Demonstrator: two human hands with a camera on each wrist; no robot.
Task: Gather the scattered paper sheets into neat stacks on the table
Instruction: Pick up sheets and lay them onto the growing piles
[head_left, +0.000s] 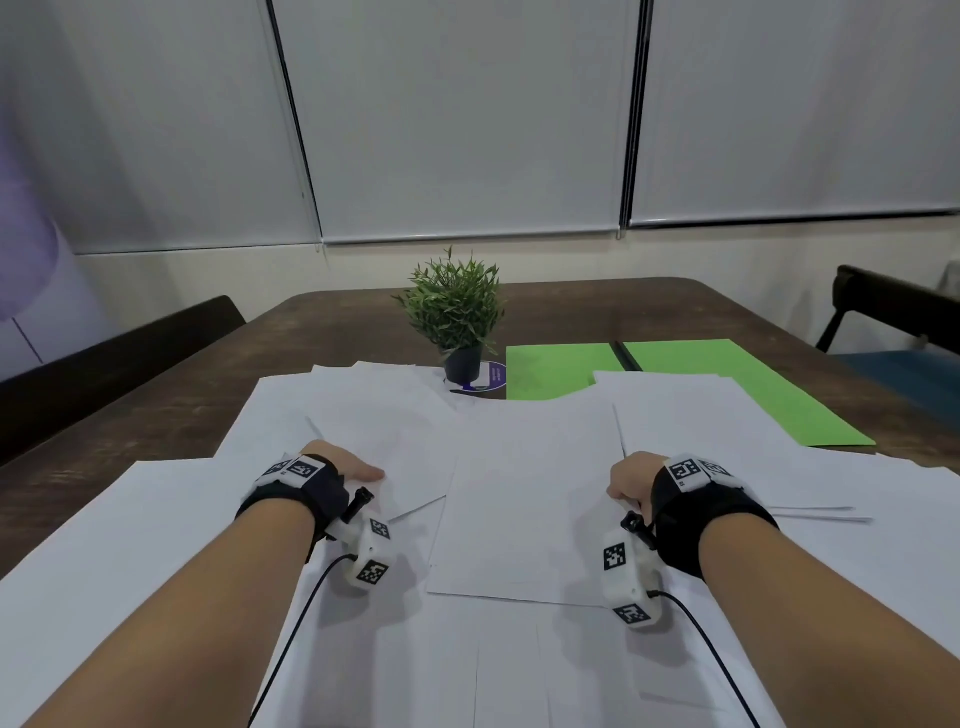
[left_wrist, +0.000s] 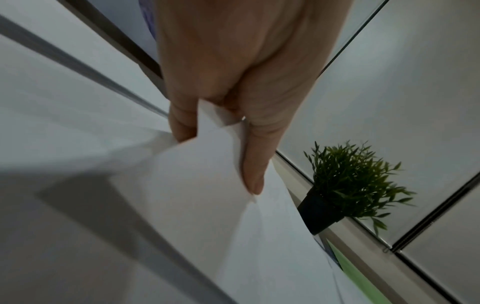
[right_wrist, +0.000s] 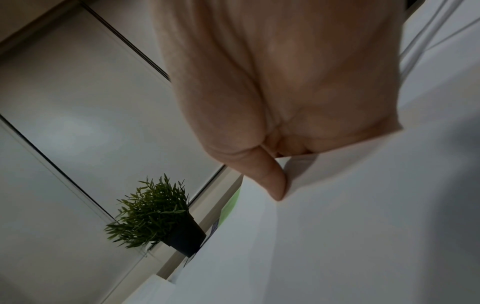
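Matt paper sheets (head_left: 524, 499) – worn wooden table (head_left: 171, 395)

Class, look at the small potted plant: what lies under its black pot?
Under the potted plant sits a round white and purple disc on the table. White paper sheets cover its near edge.

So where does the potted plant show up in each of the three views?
Head: plant at centre, on the far side of the table, past the white sheets.
Left wrist: lower right, tilted, right of the left hand.
Right wrist: lower left, tilted, left of the right hand.
Shared landmark: the green paper beside the pot, a sliver in both wrist views.
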